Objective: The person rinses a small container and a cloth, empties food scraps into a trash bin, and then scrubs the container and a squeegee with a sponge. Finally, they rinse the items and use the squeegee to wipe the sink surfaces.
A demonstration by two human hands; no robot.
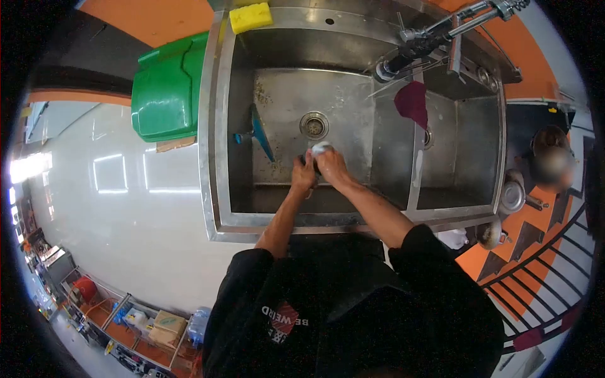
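Observation:
Both my hands are close together over the left basin of the steel sink (212, 189), just on the near side of the drain (314, 126). My right hand (332, 167) is closed around a small whitish-grey object (321, 148), whose kind I cannot make out. Right beside it, my left hand (304, 174) has its fingers curled; what they hold, if anything, is hidden. A blue squeegee (259, 133) leans at the left side of this basin. Bits of food residue lie on the basin floor around it.
A yellow sponge (251, 17) sits on the sink's far left corner. A maroon cloth (411, 104) hangs over the divider, beneath the black-and-chrome faucet (413, 53). A green bin (165, 88) stands left of the sink. Pots and a metal lid (512, 196) are at the right.

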